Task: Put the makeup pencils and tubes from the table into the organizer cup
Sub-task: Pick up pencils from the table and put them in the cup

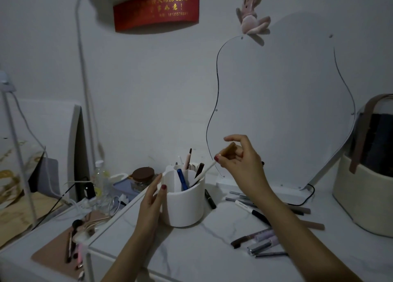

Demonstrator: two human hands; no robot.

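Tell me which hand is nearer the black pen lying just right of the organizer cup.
Left. The left hand rests against the organizer cup beside the black pen; the right hand is raised above it.

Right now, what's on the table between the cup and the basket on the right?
Head view: loose pencils and tubes lie scattered on the table between the cup and the basket; the right forearm crosses over them.

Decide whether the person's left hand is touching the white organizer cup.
Touching. The head view shows the left hand with its fingers laid against the white organizer cup's left wall, no gap visible.
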